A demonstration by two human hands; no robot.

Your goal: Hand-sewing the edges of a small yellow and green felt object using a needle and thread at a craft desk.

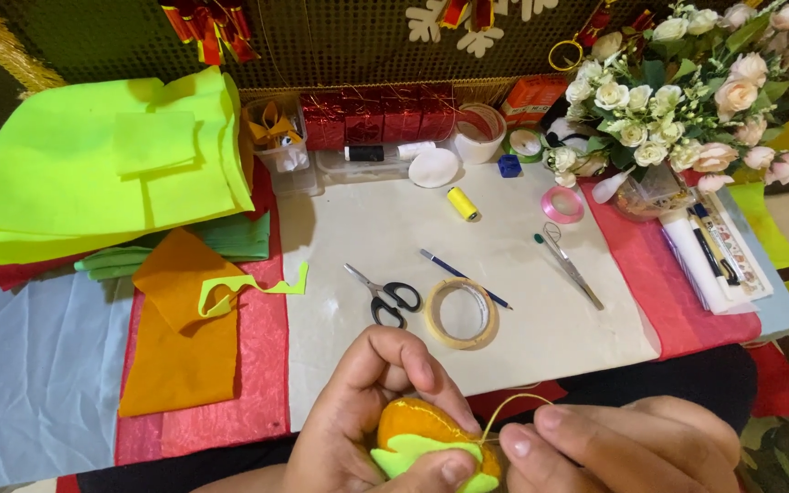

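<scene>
Stitching a green felt leaf onto a stuffed orange felt piece

At the table's near edge, the left hand (367, 420) closes around the orange felt piece (422, 427), thumb pinning the green leaf (408, 454); the right hand (614, 447) pinches taut yellow thread (511, 406). The leaf looks only partly sewn. Scissors (385, 297), tape roll (461, 312) and thread spool (462, 203) lie on the white mat (522, 347).

- Matt orange felt piece (417, 422) with lime felt trim (405, 452), soft and fuzzy
- Scissors (383, 294) — shiny metal blades, glossy black plastic handles
- Tape roll (461, 313) — smooth, glossy
- White mat (504, 260), smooth, matt
- Crinkled red paper (262, 365)
</scene>
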